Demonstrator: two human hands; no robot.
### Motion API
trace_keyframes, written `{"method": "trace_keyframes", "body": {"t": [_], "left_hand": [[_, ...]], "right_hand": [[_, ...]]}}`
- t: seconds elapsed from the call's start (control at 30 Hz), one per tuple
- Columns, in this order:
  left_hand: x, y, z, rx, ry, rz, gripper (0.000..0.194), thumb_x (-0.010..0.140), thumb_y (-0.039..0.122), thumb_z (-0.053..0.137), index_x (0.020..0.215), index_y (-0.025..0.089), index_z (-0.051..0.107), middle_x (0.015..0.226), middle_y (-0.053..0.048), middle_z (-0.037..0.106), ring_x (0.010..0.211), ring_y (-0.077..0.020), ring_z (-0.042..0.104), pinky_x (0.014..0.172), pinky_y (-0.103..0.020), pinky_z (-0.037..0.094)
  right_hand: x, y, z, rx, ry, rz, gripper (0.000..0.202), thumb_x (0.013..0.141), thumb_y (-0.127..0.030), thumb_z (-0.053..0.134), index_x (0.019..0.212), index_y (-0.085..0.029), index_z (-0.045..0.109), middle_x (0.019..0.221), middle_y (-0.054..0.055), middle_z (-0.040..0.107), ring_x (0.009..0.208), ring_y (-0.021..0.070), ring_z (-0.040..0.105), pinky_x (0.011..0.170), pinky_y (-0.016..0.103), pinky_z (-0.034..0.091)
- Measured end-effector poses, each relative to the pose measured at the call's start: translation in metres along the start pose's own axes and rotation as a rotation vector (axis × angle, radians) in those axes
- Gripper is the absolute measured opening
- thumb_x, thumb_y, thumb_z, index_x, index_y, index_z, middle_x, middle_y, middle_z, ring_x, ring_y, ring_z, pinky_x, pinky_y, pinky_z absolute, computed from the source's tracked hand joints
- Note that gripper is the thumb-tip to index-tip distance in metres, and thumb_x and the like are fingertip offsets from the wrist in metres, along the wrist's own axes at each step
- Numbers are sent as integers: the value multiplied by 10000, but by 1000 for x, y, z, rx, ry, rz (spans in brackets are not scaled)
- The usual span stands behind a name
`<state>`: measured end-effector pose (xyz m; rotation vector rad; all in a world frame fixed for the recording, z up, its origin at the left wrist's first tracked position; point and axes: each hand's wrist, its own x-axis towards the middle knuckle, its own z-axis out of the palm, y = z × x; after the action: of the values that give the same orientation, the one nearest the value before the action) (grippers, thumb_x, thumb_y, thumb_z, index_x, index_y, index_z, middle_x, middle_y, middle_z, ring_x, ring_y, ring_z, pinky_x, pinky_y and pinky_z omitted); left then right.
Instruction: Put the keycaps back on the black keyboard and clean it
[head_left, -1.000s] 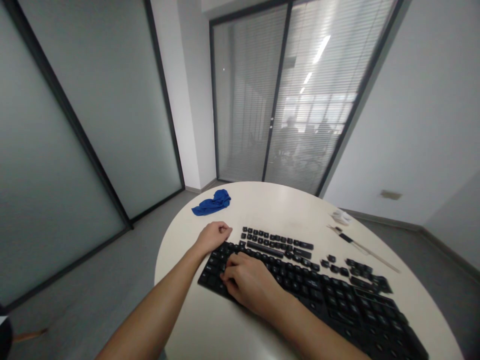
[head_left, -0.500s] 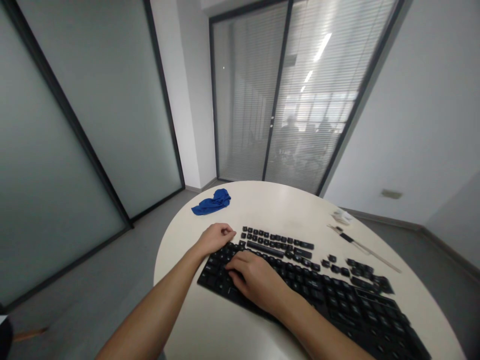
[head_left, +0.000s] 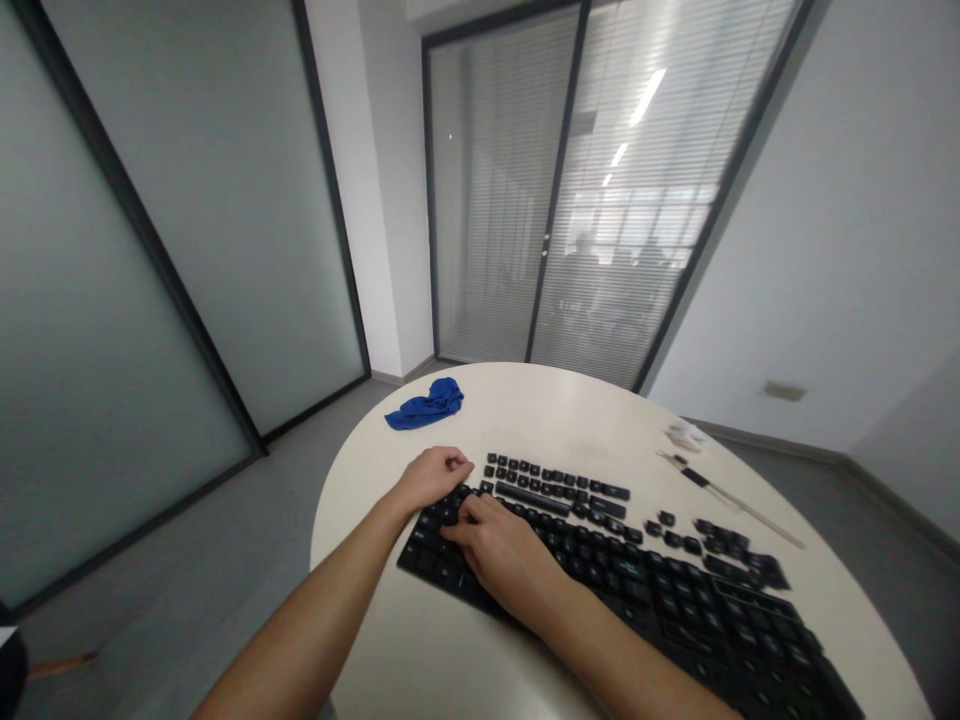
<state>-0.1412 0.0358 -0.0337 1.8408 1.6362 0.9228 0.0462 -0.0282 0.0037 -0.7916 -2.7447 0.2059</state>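
A black keyboard (head_left: 630, 575) lies slantwise across the round table, with some keycaps off it. At its far left corner rests my left hand (head_left: 431, 475), fingers curled and thumb and fingertips close together; whatever they may hold is hidden. My right hand (head_left: 502, 550) is over the left part of the keyboard, its bent fingers and thumb brought together on the keys, and I cannot make out what is between them. Beyond the keyboard stand rows of loose black keycaps (head_left: 547, 476), with a long spacebar (head_left: 532, 498) in front of them.
A crumpled blue cloth (head_left: 426, 405) lies at the table's far left. More loose keycaps (head_left: 724, 540) are grouped to the right, near a thin brush (head_left: 697, 478) and a small white object (head_left: 684, 436). The pale table (head_left: 540, 400) has a curved edge; glass partitions stand behind.
My right hand has shifted slightly left and away from me over the keys, its fingers more drawn together. My left hand stays at the keyboard's corner.
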Motion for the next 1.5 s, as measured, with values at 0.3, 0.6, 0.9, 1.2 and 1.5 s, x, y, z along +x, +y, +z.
{"method": "trace_keyframes", "body": {"t": [0.3,0.6,0.9,1.2,1.5], "left_hand": [[-1,-1,0,-5,-51,22,304,803,454,616,824,183,751,773,-41,736,716,-195,648,647,-263,457],[-3,3,-1,25,-85,34,313,793,474,638,818,188,764,766,-38,731,702,-192,630,619,-257,436],[-2,6,4,34,-104,52,307,806,453,620,860,194,777,802,-39,745,732,-198,642,656,-263,450],[4,12,10,33,-126,-26,316,760,456,647,810,174,780,779,-52,752,750,-220,663,678,-281,468],[9,10,12,16,-143,-67,333,731,466,678,794,156,784,738,-54,747,706,-209,655,629,-276,444]], "right_hand": [[-1,4,9,58,79,-24,282,914,-101,548,1138,-207,682,1074,61,662,1012,213,589,914,327,497],[0,4,11,70,80,14,322,942,-131,538,1195,-255,693,1049,56,668,1004,211,614,894,314,516],[1,2,9,40,68,15,207,922,-120,576,1072,-187,703,1048,71,672,1010,219,609,913,328,504],[0,-1,2,-30,-13,-3,344,947,-135,528,1235,-249,679,1025,67,655,967,217,596,835,305,506],[-2,3,10,86,107,9,306,932,-118,539,1196,-195,672,1097,72,681,1055,223,606,957,329,486]]}}
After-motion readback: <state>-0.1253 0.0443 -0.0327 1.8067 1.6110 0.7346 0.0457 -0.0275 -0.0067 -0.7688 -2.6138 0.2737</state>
